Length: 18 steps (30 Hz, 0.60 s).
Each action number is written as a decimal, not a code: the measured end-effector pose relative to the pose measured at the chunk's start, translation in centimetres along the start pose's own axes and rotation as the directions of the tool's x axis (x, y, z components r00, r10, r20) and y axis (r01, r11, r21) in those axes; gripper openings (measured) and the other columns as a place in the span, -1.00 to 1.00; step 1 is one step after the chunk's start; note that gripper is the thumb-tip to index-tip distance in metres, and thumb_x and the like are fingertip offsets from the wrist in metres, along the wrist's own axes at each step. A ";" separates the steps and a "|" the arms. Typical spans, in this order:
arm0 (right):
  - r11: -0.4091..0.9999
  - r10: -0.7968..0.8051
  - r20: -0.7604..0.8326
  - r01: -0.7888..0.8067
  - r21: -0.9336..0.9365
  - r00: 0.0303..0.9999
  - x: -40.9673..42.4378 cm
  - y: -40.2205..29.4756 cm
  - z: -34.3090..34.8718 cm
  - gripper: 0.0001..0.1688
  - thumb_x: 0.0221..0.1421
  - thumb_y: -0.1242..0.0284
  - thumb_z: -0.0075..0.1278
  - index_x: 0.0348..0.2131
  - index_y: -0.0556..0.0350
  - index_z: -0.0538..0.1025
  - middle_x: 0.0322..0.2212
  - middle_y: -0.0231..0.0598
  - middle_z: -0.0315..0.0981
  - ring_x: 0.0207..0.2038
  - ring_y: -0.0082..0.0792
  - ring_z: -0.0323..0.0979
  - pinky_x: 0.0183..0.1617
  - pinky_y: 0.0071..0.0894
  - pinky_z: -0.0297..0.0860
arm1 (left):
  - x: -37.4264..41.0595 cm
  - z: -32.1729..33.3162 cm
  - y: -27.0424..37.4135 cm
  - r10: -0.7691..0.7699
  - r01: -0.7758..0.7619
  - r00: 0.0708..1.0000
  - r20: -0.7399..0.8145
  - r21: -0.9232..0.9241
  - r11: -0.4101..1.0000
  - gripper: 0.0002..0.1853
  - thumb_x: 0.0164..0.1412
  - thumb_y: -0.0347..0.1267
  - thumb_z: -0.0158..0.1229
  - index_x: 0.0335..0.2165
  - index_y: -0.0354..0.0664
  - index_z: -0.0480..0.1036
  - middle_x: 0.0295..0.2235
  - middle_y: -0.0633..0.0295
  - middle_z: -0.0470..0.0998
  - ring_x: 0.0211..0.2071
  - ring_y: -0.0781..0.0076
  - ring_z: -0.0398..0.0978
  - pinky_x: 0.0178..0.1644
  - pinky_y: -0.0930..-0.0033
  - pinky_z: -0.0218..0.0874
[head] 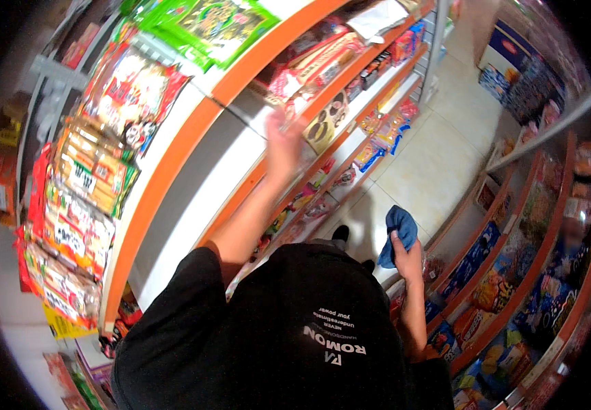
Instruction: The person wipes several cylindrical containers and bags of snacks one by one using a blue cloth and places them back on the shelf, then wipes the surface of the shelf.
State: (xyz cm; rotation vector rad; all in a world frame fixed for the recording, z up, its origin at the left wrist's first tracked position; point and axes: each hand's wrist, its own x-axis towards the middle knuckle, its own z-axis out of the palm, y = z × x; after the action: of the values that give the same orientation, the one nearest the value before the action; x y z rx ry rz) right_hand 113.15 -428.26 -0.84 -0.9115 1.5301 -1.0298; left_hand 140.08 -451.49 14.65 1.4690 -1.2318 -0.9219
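My left hand (282,143) reaches in at the shelf unit on the left, blurred by motion. It is near a pink-and-red snack package (293,87) and a cream package with brown round pictures (327,122); whether it touches either I cannot tell. Under my left forearm lies a white shelf board (182,210) with an orange front edge. In my right hand (407,254), over the aisle, is a bunched blue cloth (399,233), pinched between thumb and fingers.
Packaged snacks (93,177) line the upper shelf at left, beside a green bag (213,25). Across the tiled floor (444,138), curved shelves hold bagged snacks (487,287). A metal bar (541,133) juts out at the right, and boxes (510,46) stand at the aisle's far end.
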 end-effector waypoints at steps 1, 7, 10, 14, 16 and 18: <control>0.995 -0.029 0.004 0.028 0.094 1.000 -0.1 -0.6 0.5 -0.35 0.32 0.20 0.11 0.21 0.24 0.39 0.12 -0.10 0.48 0.11 -0.25 0.45 0.21 -0.25 0.33 | -2.8 -0.2 -2.0 0.045 -0.084 0.979 0.201 0.190 0.978 -0.54 0.35 -0.14 0.17 0.06 -0.19 0.38 -0.04 0.09 0.44 -0.06 0.24 0.45 0.02 0.19 0.36; 0.571 -0.013 0.433 -0.348 0.743 0.901 -0.8 -4.6 0.9 -0.08 0.33 -0.08 0.01 0.35 0.20 0.21 0.26 -0.13 0.31 0.27 -0.17 0.29 0.37 -0.10 0.19 | -14.9 2.2 -9.9 -0.177 0.156 0.788 0.590 0.088 0.984 -0.34 0.29 -0.02 0.24 0.12 -0.32 0.39 0.07 -0.07 0.47 0.10 0.15 0.44 0.19 0.19 0.28; 0.785 0.115 0.285 -0.264 0.561 0.951 0.2 -5.5 2.8 -0.04 0.34 -0.14 -0.06 0.33 0.28 0.22 0.25 -0.02 0.31 0.27 -0.07 0.32 0.36 -0.03 0.24 | -16.0 0.3 -11.9 -0.160 0.205 0.780 0.605 -0.006 0.979 -0.46 0.34 -0.12 0.19 0.12 -0.28 0.43 -0.03 0.08 0.56 -0.02 0.23 0.52 0.12 0.31 0.31; 0.528 -0.115 0.449 -0.328 0.783 0.886 -0.8 -8.3 3.6 -0.07 0.38 -0.16 -0.19 0.34 0.24 0.21 0.28 0.02 0.26 0.30 -0.02 0.27 0.40 0.02 0.18 | -17.5 -3.6 -9.9 -0.323 0.426 0.900 0.292 -0.435 0.794 -0.71 0.35 -0.27 0.14 -0.05 -0.20 0.50 -0.17 0.23 0.57 -0.11 0.35 0.54 0.02 0.28 0.38; 0.500 -0.157 0.441 -0.314 0.807 0.884 -1.7 -8.7 4.7 -0.06 0.38 -0.18 -0.24 0.35 0.22 0.21 0.30 0.02 0.24 0.31 -0.01 0.25 0.41 0.04 0.16 | -18.4 -5.6 -10.3 -0.250 0.311 0.949 0.191 -0.451 0.836 -0.74 0.32 -0.32 0.14 -0.07 -0.18 0.50 -0.19 0.24 0.56 -0.13 0.35 0.54 -0.01 0.28 0.39; 0.635 0.013 0.315 -0.251 0.731 0.949 -1.6 -7.2 7.1 -0.05 0.38 -0.20 -0.27 0.35 0.21 0.20 0.31 0.02 0.22 0.32 0.00 0.24 0.42 0.05 0.15 | -19.7 -7.2 -9.3 -0.289 0.327 0.945 0.154 -0.476 0.816 -0.73 0.28 -0.34 0.14 -0.07 -0.15 0.49 -0.23 0.25 0.55 -0.18 0.35 0.54 -0.08 0.30 0.41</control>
State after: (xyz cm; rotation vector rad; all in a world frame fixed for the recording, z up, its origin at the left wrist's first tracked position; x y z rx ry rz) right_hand 120.77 -430.34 5.78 -0.2963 0.7530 -1.2252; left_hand 145.18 -430.58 6.71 1.2329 -0.7273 -1.4081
